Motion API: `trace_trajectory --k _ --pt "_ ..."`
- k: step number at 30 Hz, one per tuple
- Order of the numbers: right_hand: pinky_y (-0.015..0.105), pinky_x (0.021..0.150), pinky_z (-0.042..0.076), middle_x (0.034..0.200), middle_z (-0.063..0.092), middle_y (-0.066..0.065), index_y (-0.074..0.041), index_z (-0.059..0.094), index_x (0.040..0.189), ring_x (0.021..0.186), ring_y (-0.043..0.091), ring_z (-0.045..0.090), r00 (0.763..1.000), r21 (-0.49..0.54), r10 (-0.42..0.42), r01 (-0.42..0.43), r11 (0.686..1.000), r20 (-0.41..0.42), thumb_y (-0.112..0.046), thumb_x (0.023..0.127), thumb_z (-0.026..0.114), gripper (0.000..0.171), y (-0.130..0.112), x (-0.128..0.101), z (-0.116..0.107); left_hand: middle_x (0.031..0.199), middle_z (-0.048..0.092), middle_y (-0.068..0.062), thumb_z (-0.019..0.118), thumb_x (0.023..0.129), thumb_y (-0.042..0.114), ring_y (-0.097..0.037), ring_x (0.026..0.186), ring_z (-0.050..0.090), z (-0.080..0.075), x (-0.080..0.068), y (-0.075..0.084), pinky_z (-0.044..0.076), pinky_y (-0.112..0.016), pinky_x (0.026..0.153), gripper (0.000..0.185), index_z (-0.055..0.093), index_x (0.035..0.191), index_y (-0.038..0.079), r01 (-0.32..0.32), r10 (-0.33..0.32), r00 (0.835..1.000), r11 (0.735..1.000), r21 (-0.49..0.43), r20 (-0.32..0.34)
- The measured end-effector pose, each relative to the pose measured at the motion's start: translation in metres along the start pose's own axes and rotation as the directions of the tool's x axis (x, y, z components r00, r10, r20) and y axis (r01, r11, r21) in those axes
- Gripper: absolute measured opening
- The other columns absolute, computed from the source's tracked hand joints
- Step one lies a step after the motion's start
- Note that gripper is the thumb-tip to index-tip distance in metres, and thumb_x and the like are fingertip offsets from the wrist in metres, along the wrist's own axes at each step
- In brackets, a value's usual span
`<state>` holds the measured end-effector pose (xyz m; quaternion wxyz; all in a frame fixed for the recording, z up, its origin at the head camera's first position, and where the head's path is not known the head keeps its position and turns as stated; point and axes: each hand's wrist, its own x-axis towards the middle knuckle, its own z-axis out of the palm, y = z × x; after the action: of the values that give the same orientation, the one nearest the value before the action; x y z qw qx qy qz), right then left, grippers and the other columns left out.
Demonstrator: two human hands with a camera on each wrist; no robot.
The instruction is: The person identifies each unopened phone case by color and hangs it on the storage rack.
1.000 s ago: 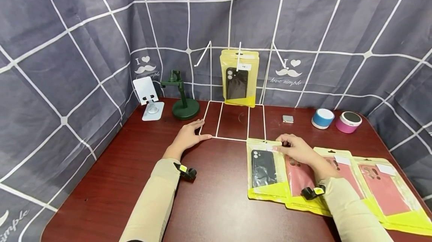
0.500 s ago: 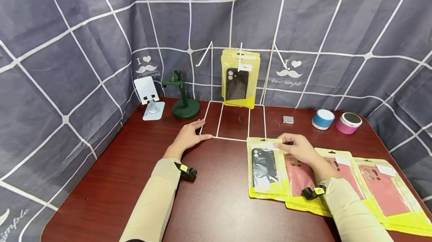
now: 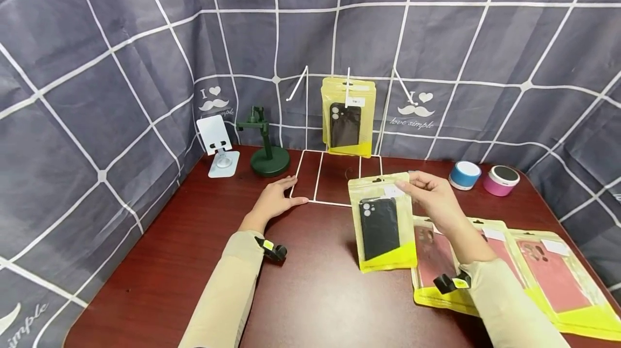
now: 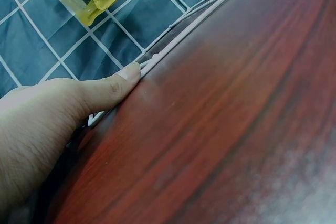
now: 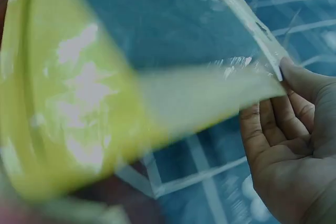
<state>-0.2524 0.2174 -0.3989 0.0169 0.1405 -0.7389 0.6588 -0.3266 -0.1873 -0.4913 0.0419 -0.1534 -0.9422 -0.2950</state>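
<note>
Packaged black case point(image 3: 381, 222) upright (slightly tilted), right hand point(image 3: 433, 197) pinching top.

Head view bright, even light w/ wide-angle bending at edges; glare shining off tabletop point(image 3: 315, 294); right wrist view blurring badly, yellow pouch point(image 5: 94, 93) smearing w/ reflections.

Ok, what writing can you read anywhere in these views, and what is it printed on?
"I" with a heart, a moustache, "love simple": backdrop cloth, also at.
White label on the hanging package: too small to read.
White label on the package pinched by the right hand: unreadable.
</note>
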Motion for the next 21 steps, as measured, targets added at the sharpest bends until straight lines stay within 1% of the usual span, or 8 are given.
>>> trace_trajectory --k 3,6,9,14,18,21 --pt "0.026 0.068 0.058 0.086 0.075 0.004 0.002 0.07 0.103 0.074 0.013 0.068 0.994 0.031 -0.107 0.107 0.994 -0.011 -0.013 0.094 0.073 0.018 -0.029 -0.003 0.011 0.155 0.045 -0.008 0.072 0.083 0.065 -0.024 0.145 0.038 0.001 0.0 0.001 0.032 -0.047 0.116 0.087 0.051 0.149 0.013 0.005 -0.005 1.0 1.0 0.002 0.005" --pt "0.023 0.068 0.056 0.083 0.075 0.005 0.004 0.072 0.099 0.073 0.011 0.067 0.977 0.043 -0.205 0.208 0.977 -0.062 -0.007 0.091 0.075 0.014 -0.054 -0.002 0.023 0.155 0.045 -0.007 0.072 0.083 0.065 -0.024 0.145 0.038 -0.001 0.001 0.003 0.032 -0.046 0.116 0.087 0.051 0.15 0.014 0.01 -0.01 1.0 1.0 0.009 0.005" --pt "0.021 0.068 0.055 0.083 0.075 0.005 0.004 0.074 0.098 0.072 0.01 0.067 0.956 0.034 -0.272 0.277 0.96 -0.11 -0.006 0.09 0.076 0.013 -0.071 0.005 0.033 0.155 0.045 -0.007 0.072 0.083 0.064 -0.024 0.145 0.038 -0.004 0.0 0.002 0.032 -0.047 0.116 0.087 0.051 0.15 0.014 0.019 -0.019 1.0 1.0 0.003 0.004" --pt "0.021 0.064 0.055 0.084 0.075 0.006 0.007 0.073 0.1 0.069 0.013 0.067 0.927 0.068 -0.343 0.356 0.932 -0.151 -0.004 0.09 0.075 0.015 -0.089 0.017 0.049 0.155 0.045 -0.006 0.072 0.083 0.065 -0.023 0.145 0.037 -0.003 -0.001 -0.001 0.031 -0.046 0.117 0.087 0.05 0.15 0.015 0.025 -0.025 1.0 1.0 0.014 0.011" --pt "0.021 0.062 0.054 0.084 0.075 0.007 0.007 0.074 0.099 0.067 0.013 0.066 0.898 0.09 -0.379 0.406 0.91 -0.223 -0.006 0.089 0.077 0.016 -0.102 0.027 0.063 0.155 0.045 -0.004 0.071 0.082 0.066 -0.021 0.146 0.037 0.0 -0.001 -0.002 0.031 -0.045 0.117 0.088 0.05 0.15 0.015 0.029 -0.03 0.999 1.0 0.01 0.016" --pt "0.022 0.062 0.051 0.082 0.075 0.007 0.005 0.075 0.097 0.068 0.012 0.064 0.874 0.127 -0.392 0.44 0.889 -0.288 -0.007 0.088 0.079 0.016 -0.11 0.036 0.073 0.155 0.044 -0.005 0.071 0.083 0.066 -0.021 0.146 0.036 -0.001 -0.001 -0.001 0.031 -0.046 0.117 0.088 0.05 0.15 0.015 0.024 -0.024 1.0 1.0 -0.003 0.011"
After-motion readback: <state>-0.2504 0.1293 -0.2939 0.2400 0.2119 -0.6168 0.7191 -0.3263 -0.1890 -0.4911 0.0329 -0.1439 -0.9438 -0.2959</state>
